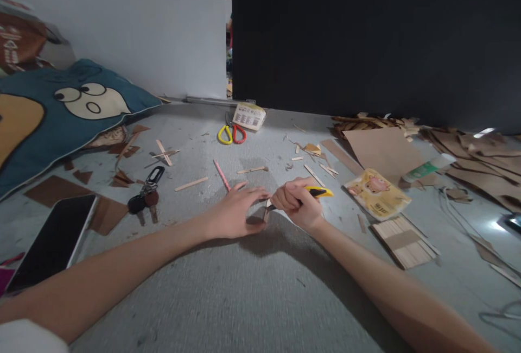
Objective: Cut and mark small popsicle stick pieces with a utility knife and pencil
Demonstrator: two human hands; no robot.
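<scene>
My right hand (296, 202) is closed round a yellow utility knife (319, 192), its blade tip pointing down-left at a small wooden stick (266, 213) on the grey floor. My left hand (236, 212) lies flat with fingers stretched out, pressing on that stick just left of the blade. Most of the stick is hidden under the fingers. A pink pencil (222, 175) lies just beyond my left hand.
Loose popsicle sticks (191, 183), keys (145, 193), a phone (55, 240) and a blue cushion (61, 114) lie left. Scissors (231, 134) and a small box (249, 116) sit at the back. A stick panel (402, 240), a printed packet (376, 193), a glue tube (427, 168) and cardboard pieces (386, 149) lie right.
</scene>
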